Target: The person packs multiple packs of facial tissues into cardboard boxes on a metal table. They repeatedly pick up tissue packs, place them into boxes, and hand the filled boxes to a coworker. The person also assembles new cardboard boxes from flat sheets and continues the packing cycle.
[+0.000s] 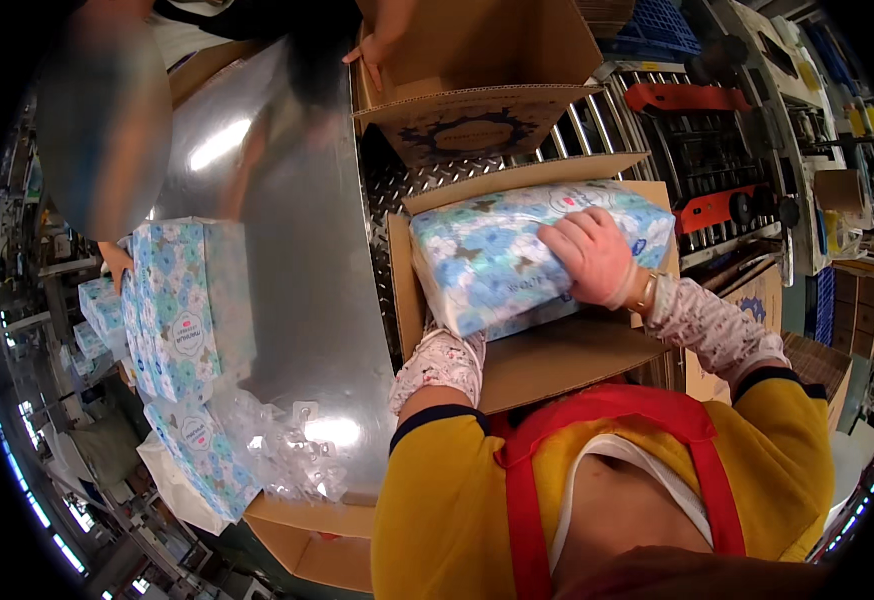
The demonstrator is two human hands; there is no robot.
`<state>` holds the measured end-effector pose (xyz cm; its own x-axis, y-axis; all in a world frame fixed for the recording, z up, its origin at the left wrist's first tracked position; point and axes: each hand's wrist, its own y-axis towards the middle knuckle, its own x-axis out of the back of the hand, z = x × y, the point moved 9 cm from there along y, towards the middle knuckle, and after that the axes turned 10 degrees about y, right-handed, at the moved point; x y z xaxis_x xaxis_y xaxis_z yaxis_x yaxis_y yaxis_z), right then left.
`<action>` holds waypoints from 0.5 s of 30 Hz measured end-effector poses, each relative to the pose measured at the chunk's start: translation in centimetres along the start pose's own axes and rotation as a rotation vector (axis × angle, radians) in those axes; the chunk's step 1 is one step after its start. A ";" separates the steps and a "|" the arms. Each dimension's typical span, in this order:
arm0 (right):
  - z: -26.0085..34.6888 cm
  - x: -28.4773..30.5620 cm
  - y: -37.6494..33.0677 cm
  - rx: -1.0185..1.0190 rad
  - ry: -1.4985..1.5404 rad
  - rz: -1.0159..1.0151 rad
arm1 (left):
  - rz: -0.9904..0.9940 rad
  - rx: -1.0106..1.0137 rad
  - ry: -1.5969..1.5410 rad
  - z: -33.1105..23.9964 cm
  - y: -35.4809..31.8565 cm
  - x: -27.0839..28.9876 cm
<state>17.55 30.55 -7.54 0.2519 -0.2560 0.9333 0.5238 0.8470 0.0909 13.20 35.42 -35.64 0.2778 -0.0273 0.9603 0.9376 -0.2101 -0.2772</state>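
A large plastic-wrapped pack with a blue and white flower print lies tilted in the mouth of an open cardboard box in front of me. My right hand grips its top and near side, fingers curled on the wrap. My left hand is hidden under the pack's lower left corner; only the flowered sleeve cover on that forearm shows. What the left fingers do cannot be seen. More packs of the same print stand at the left edge of the metal table.
A co-worker's hand touches a second open box at the top; another hand reaches the stacked packs. Clear plastic wrap lies near the table's front. A roller conveyor with red guides runs at right. Another box sits below the table.
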 end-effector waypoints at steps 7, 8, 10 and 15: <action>-4.3 -16.2 5.7 0.025 -0.014 0.319 | -0.285 -0.042 0.048 -1.5 -1.9 -1.2; -5.9 -18.8 6.5 -0.011 -0.022 0.359 | -0.284 -0.005 0.049 -2.1 -2.5 1.8; -7.2 -24.2 7.8 -0.027 -0.078 0.162 | -0.082 0.023 0.038 -1.5 -2.6 0.8; -5.6 -23.5 4.8 0.238 0.000 -0.080 | 0.009 0.423 -0.255 4.3 -4.1 6.3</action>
<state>18.68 38.02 -31.01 0.2172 -0.3262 0.9200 0.3360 0.9099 0.2433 12.02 40.30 -28.59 0.2792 0.2234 0.9339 0.9231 0.2053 -0.3251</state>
